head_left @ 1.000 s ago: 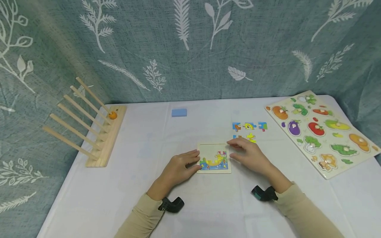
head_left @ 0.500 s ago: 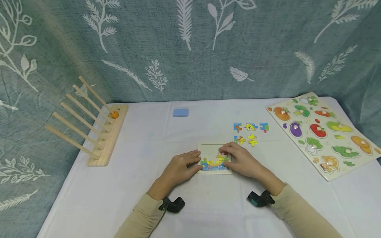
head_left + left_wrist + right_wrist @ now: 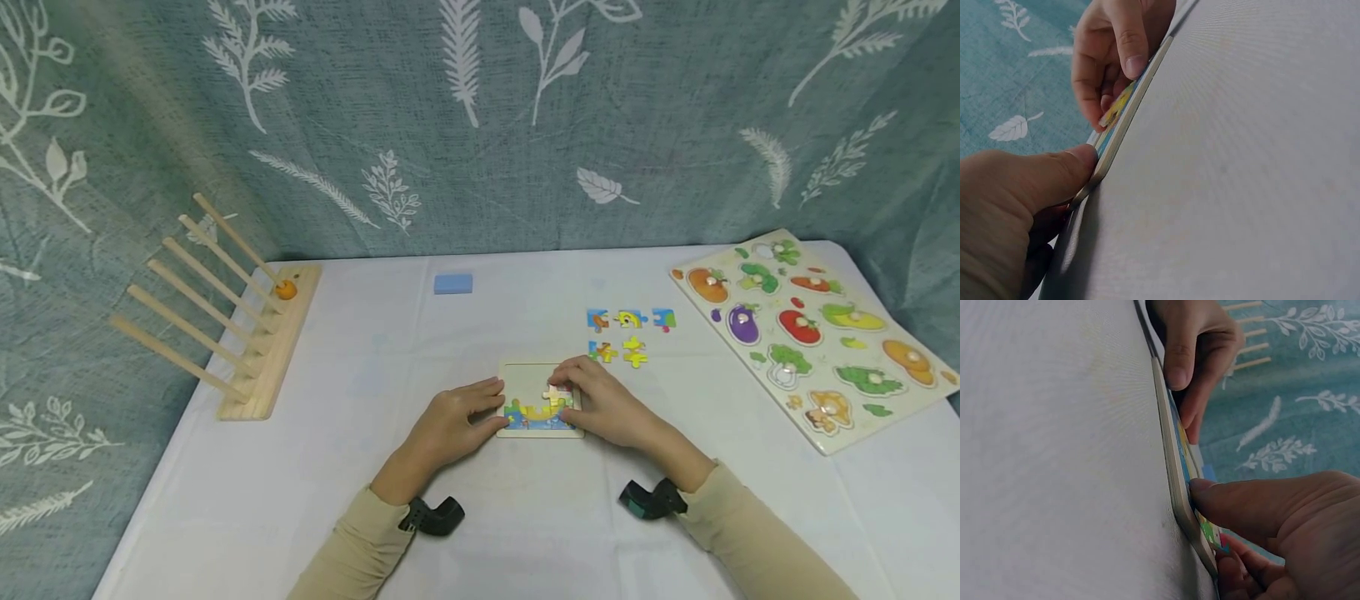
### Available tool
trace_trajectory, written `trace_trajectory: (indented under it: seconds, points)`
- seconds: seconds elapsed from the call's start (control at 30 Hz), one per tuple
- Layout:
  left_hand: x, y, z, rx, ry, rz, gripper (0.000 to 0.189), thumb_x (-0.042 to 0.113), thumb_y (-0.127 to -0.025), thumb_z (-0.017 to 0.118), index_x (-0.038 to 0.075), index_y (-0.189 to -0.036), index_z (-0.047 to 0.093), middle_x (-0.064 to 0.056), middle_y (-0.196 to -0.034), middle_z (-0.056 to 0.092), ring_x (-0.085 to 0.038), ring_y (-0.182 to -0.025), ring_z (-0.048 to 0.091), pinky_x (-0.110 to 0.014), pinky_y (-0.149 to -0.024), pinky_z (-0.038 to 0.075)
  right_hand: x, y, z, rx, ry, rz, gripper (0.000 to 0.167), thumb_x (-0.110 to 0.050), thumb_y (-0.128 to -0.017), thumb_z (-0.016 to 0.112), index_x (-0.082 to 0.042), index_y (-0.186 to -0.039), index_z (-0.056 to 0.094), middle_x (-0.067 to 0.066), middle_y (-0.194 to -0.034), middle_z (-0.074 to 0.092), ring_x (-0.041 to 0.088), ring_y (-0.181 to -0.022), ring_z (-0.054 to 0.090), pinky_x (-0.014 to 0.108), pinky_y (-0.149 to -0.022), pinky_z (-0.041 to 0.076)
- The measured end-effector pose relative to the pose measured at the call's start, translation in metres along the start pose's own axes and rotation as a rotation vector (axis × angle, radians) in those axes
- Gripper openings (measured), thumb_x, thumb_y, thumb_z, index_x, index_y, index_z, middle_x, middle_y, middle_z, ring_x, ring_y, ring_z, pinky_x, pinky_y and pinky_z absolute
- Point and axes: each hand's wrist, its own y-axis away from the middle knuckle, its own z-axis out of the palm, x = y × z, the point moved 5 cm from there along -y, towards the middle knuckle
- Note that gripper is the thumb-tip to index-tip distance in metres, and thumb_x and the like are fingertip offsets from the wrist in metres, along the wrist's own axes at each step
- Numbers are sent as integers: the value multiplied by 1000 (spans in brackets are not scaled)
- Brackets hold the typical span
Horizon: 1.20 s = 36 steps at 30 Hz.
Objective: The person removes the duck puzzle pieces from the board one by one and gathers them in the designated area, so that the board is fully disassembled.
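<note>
A small wooden jigsaw board (image 3: 525,373) lies on the table in the head view, its lower part filled with blue, green and yellow pieces. My left hand (image 3: 455,422) grips the board's left side, thumb at the lower edge and fingers higher up. On the right, my right hand (image 3: 606,404) pinches a yellow puzzle piece (image 3: 553,395) at the upper right of the filled part. That piece looks tilted, and the left wrist view shows a yellow piece (image 3: 1113,114) raised at the right fingertips. Fingers partly hide the board's right side.
Several loose puzzle pieces (image 3: 632,319) lie in two rows behind the right hand. A vegetable peg board (image 3: 813,375) is at the right. At the left stands a wooden rack (image 3: 258,392) with slanting rods and an orange bead (image 3: 285,289). A blue block (image 3: 453,284) lies at the back.
My right hand has moved left from the board's right edge onto the pieces and now pinches one, which tilts and catches the light. The left hand stays in place.
</note>
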Motion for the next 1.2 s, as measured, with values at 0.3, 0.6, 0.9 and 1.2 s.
trace_trajectory:
  seconds: [0.3,0.6,0.9,1.2]
  points:
    - [1,0,-2,-12,1,-14,30,20,-79,78,2,-103,74,-11,-116,67,-21,-113,63,-34,-94,53,0,2,-1,20,-20,-35,38,-10,-83,71,-7,-120,63,7,-122,53,26,-118,48,48,-102,42]
    - [0,0,-2,-9,-12,-9,30,19,-79,78,2,-103,74,-11,-116,68,-21,-112,63,-33,-93,53,4,0,0,31,-29,3,38,-1,-85,63,-7,-123,63,7,-123,54,27,-119,51,47,-103,43]
    - [0,0,-1,-3,-6,-7,30,19,-79,78,2,-103,74,-11,-116,68,-21,-112,63,-33,-93,53,7,1,-3,67,-30,-29,37,-2,-83,65,-5,-120,64,8,-124,57,28,-120,53,48,-102,45]
    - [1,1,1,-11,-4,-13,31,19,-79,78,2,-104,74,-11,-117,67,-21,-113,63,-34,-93,53,9,4,-13,108,-58,-7,34,-1,-84,64,-5,-118,64,7,-121,59,24,-114,56,43,-97,49]
